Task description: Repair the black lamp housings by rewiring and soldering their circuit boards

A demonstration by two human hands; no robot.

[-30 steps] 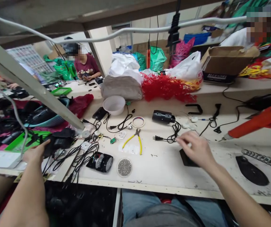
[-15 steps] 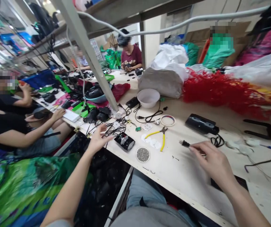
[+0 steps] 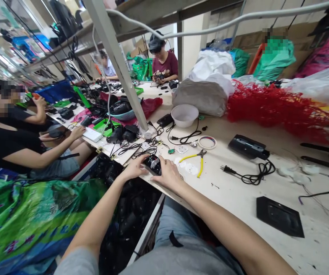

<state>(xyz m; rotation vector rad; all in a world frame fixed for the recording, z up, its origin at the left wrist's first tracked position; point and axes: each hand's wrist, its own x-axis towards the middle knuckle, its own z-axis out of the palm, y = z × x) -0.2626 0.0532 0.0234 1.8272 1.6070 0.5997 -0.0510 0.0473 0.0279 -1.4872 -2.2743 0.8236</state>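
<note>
Between my two hands, near the table's front edge, is a black device (image 3: pixel 153 163) with its inner parts showing. My left hand (image 3: pixel 135 167) grips its left side, fingers along the edge. My right hand (image 3: pixel 168 172) holds the right side, covering part of it and most of the round dish of small metal pieces. Yellow-handled cutters (image 3: pixel 201 162) lie open just right of my right hand. A black plug (image 3: pixel 227 169) with a coiled cord rests farther right, beside a black housing (image 3: pixel 248 147).
A white bowl (image 3: pixel 185 115) and a tape roll (image 3: pixel 207 142) stand behind. A black panel (image 3: pixel 280 216) lies at the right. Cables and a slanted metal post (image 3: pixel 115 57) are at the left. Co-workers sit at left and across the table.
My right hand has let go of the plug, which lies on the table, and moved left to the black device. My left hand has come down and right onto the device's left side.
</note>
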